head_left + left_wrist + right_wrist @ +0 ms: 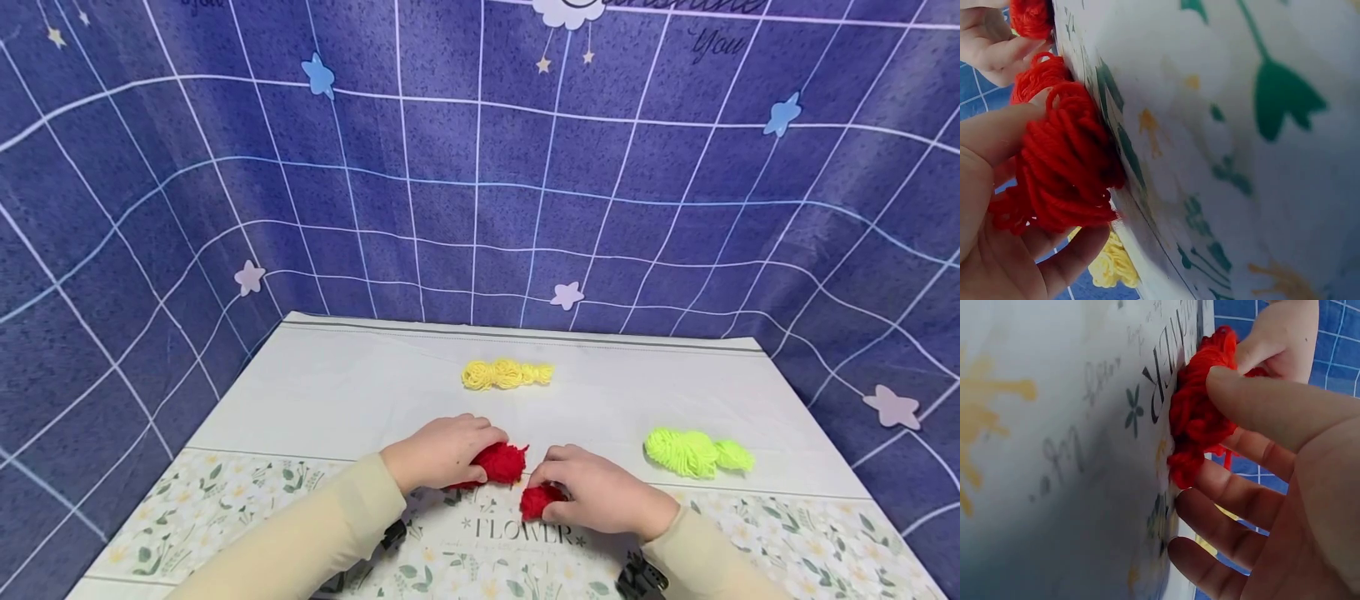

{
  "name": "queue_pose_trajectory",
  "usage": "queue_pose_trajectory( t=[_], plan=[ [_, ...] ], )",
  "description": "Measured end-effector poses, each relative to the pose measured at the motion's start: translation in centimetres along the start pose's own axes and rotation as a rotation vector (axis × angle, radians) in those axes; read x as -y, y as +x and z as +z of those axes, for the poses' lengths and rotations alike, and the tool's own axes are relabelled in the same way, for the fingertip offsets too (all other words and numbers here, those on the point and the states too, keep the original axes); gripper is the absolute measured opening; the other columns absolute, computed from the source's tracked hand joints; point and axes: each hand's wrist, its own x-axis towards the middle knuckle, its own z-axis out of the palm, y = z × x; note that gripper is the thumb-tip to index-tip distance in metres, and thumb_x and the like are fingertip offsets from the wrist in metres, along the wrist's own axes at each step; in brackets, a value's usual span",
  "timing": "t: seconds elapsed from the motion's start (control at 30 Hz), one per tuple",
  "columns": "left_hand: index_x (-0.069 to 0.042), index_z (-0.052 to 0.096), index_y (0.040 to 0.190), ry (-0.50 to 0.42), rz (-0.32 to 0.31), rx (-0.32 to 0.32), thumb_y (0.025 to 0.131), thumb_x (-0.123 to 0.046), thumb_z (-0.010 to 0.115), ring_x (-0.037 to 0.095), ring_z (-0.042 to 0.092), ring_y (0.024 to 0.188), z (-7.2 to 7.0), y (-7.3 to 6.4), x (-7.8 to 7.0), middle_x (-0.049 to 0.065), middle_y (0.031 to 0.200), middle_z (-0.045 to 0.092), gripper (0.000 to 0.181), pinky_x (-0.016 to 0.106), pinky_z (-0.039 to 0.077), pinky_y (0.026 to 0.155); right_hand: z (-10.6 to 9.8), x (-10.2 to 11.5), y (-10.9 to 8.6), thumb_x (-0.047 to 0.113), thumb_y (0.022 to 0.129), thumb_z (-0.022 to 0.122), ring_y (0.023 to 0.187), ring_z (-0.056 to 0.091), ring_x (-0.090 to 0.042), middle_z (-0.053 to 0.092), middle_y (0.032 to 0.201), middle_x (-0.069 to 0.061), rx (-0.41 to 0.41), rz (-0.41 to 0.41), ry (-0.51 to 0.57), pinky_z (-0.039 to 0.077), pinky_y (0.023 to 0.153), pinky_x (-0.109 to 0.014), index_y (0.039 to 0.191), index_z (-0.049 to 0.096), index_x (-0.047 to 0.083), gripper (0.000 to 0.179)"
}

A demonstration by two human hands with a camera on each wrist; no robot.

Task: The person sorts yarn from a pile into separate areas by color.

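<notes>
My left hand (446,450) grips a bundle of red yarn (501,463) low over the printed cloth. In the left wrist view, its thumb lies across the looped strands (1066,162) and the fingers curl beneath them. To the right, my right hand (600,492) pinches a smaller bunch of red yarn (538,502) just above the word FLOWER. The right wrist view has the thumb (1229,387) on one side of this red bunch (1200,415), the index finger behind it and the other fingers spread loosely. A gap separates the two red parts in the head view.
A tied yellow yarn skein (506,375) lies farther back on the white cloth (360,367). At the right lies a neon green yarn skein (697,452). A blue gridded curtain (465,167) with stars encloses the back and sides.
</notes>
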Motion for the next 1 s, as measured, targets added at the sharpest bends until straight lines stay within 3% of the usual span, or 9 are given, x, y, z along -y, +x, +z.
queue_pose_trajectory(
  t=[0.2, 0.37, 0.63, 0.87, 1.0],
  plan=[
    [-0.021, 0.063, 0.130, -0.009, -0.004, -0.010, 0.087, -0.024, 0.080, 0.012, 0.059, 0.102, 0.1, -0.2, 0.3, -0.006, 0.112, 0.063, 0.046, 0.032, 0.051, 0.087, -0.1, 0.0, 0.0, 0.029, 0.086, 0.082, 0.098, 0.052, -0.006, 0.054, 0.102, 0.015, -0.002, -0.002, -0.013, 0.049, 0.086, -0.030, 0.110, 0.071, 0.031, 0.026],
    [-0.021, 0.064, 0.127, -0.032, -0.011, -0.033, 0.086, -0.023, 0.080, 0.012, 0.059, 0.101, -0.1, -1.5, 1.3, -0.007, 0.110, 0.063, 0.044, 0.034, 0.052, 0.085, 0.0, 0.1, 0.0, 0.030, 0.086, 0.081, 0.098, 0.051, -0.005, 0.054, 0.102, 0.015, -0.008, -0.003, -0.007, 0.048, 0.086, -0.029, 0.110, 0.071, 0.031, 0.025],
    [-0.020, 0.065, 0.128, -0.043, -0.060, -0.079, 0.086, -0.022, 0.082, 0.014, 0.059, 0.106, -0.5, -4.8, 4.3, -0.006, 0.115, 0.063, 0.045, 0.039, 0.052, 0.089, 0.1, -0.1, -0.2, 0.032, 0.087, 0.081, 0.098, 0.051, -0.005, 0.055, 0.103, 0.016, -0.015, 0.000, -0.010, 0.048, 0.085, -0.030, 0.111, 0.070, 0.030, 0.026],
    [-0.018, 0.065, 0.126, -0.108, -0.155, -0.122, 0.086, -0.015, 0.080, 0.012, 0.057, 0.102, -0.8, -8.5, 7.7, -0.007, 0.113, 0.063, 0.043, 0.039, 0.051, 0.084, 0.2, 0.0, -0.1, 0.034, 0.088, 0.080, 0.098, 0.052, -0.006, 0.055, 0.104, 0.016, 0.003, 0.035, 0.010, 0.047, 0.086, -0.029, 0.111, 0.070, 0.031, 0.026],
    [-0.016, 0.066, 0.127, -0.105, -0.216, -0.140, 0.086, -0.013, 0.080, 0.017, 0.059, 0.108, -1.0, -10.5, 9.6, -0.003, 0.118, 0.064, 0.043, 0.042, 0.052, 0.087, 0.1, 0.0, 0.0, 0.034, 0.088, 0.080, 0.099, 0.051, -0.007, 0.055, 0.105, 0.015, 0.013, 0.044, 0.022, 0.047, 0.086, -0.029, 0.111, 0.071, 0.030, 0.026]
  ],
)
